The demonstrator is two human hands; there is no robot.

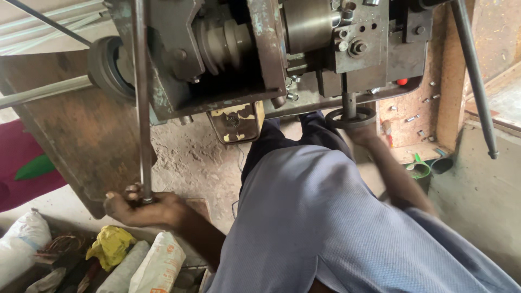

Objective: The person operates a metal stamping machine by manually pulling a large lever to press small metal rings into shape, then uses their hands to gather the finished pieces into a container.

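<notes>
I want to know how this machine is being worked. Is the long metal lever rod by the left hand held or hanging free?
Held. The left hand has its fingers wrapped round the lower end of the long rod, which runs up to the machine.

The machine (pixel 271 49) stood ahead of the person. A long rod (pixel 142 97) hung at its left, a handwheel (pixel 351 117) at its right; sacks (pixel 157 266) lay on the floor lower left.

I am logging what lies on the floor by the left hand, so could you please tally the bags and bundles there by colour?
White sacks: 3, one at the far left, one grey-white roll, one printed.
Yellow crumpled bag: 1, just below the left hand, whose fingers grip a long metal rod.
Total: 4.
</notes>
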